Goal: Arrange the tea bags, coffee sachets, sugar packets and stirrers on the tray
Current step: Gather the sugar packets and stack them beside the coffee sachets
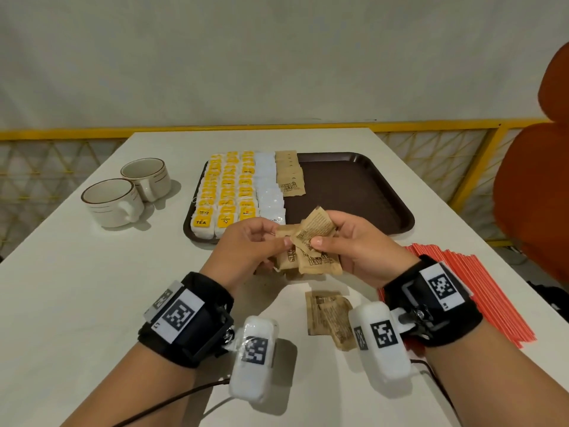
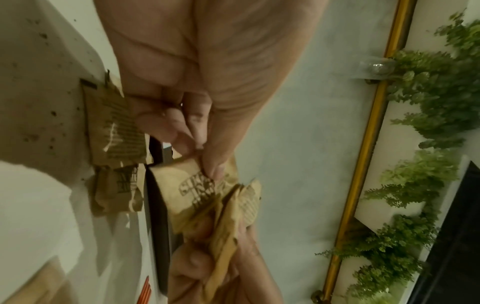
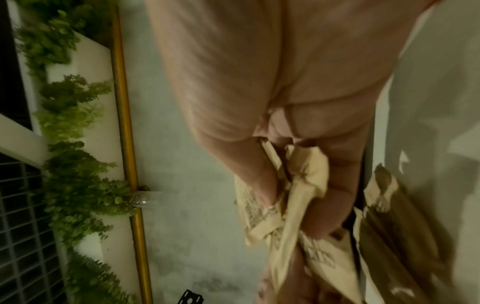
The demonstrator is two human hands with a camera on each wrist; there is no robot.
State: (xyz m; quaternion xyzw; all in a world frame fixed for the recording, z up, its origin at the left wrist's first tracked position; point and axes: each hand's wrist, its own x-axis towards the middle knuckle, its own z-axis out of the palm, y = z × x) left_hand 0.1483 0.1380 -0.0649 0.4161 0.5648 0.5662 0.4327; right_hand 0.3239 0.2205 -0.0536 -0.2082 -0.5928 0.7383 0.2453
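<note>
Both hands hold a bunch of brown sugar packets (image 1: 311, 241) just above the table, in front of the dark brown tray (image 1: 354, 192). My left hand (image 1: 261, 241) pinches the bunch from the left; my right hand (image 1: 332, 238) pinches it from the right with thumb on top. In the left wrist view the packets (image 2: 197, 191) sit under my thumb tip; in the right wrist view they (image 3: 306, 207) are crumpled between my fingers. On the tray lie rows of yellow tea bags (image 1: 224, 192), white sachets (image 1: 269, 189) and a short row of brown sugar packets (image 1: 289, 174).
More brown packets (image 1: 329, 318) lie on the white table (image 1: 77, 288) between my wrists. Red stirrers (image 1: 480, 288) are heaped at the right. Two white cups (image 1: 126, 192) stand left of the tray. An orange chair (image 1: 535, 180) is at the right edge.
</note>
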